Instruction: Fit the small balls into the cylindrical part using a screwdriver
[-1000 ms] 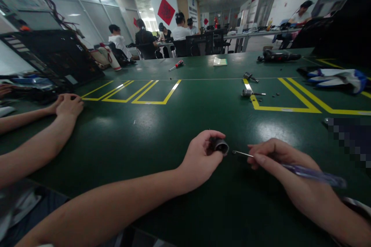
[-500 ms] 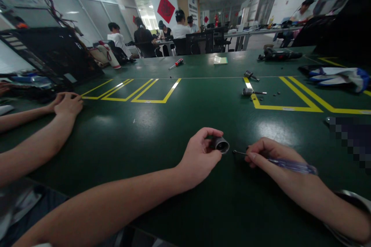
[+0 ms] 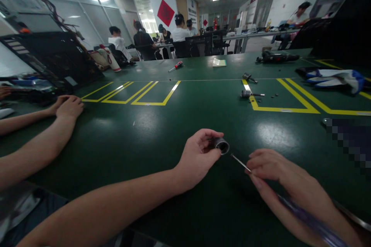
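Observation:
Near the middle of the green table (image 3: 150,135), my left hand (image 3: 198,158) grips a short metal cylinder (image 3: 222,146) whose hollow end faces right. Fingers and thumb wrap its left side. My right hand (image 3: 278,173) pinches a thin screwdriver (image 3: 241,163) with a translucent purple handle. Its shaft points up and left, and the tip stands a little to the right of the cylinder, apart from it. A small dark bit shows at that tip, too small to name. Two metal parts with shafts (image 3: 246,93) (image 3: 249,77) lie farther back, by yellow tape.
Small dark pieces (image 3: 274,95) lie beside the metal parts. Farther back are a red screwdriver (image 3: 176,66), a notepad (image 3: 219,62) and a black power tool (image 3: 277,57). Blue-white gloves (image 3: 334,78) lie right. Another person's hands (image 3: 69,107) rest at left.
My right hand has shifted down and toward me, and the screwdriver now slants more steeply. My left hand and the cylinder have barely moved. The camera view has shifted slightly.

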The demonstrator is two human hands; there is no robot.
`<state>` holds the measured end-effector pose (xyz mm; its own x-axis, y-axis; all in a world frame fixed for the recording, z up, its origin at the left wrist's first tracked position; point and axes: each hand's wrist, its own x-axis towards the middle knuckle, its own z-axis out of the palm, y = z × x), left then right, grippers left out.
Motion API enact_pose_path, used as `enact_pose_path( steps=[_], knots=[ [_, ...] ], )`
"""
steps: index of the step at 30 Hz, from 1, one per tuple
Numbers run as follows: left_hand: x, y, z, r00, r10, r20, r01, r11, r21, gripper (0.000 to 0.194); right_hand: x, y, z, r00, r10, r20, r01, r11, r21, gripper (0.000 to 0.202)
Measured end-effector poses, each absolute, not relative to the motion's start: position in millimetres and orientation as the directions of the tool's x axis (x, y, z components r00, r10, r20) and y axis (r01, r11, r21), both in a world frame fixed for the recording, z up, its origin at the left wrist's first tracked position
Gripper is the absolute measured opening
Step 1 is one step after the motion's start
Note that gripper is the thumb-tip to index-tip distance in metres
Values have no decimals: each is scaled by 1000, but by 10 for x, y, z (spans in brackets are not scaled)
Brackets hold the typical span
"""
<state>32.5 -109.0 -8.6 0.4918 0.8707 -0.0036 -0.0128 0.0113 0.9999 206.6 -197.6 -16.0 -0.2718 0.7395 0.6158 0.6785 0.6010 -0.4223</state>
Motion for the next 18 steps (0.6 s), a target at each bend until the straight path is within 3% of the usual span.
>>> enact_pose_path(
  steps=[8,18],
  knots=[
    [328,-1148,-86,513,855,70,3,-83,997,24,2048,-1920,-347,-384,702,599,709,640,-296,25],
    [347,-1178,-113,534,822,198,78,-281,957,22,2026,-1926,-290,-415,691,592,687,665,-294,23]
  ],
)
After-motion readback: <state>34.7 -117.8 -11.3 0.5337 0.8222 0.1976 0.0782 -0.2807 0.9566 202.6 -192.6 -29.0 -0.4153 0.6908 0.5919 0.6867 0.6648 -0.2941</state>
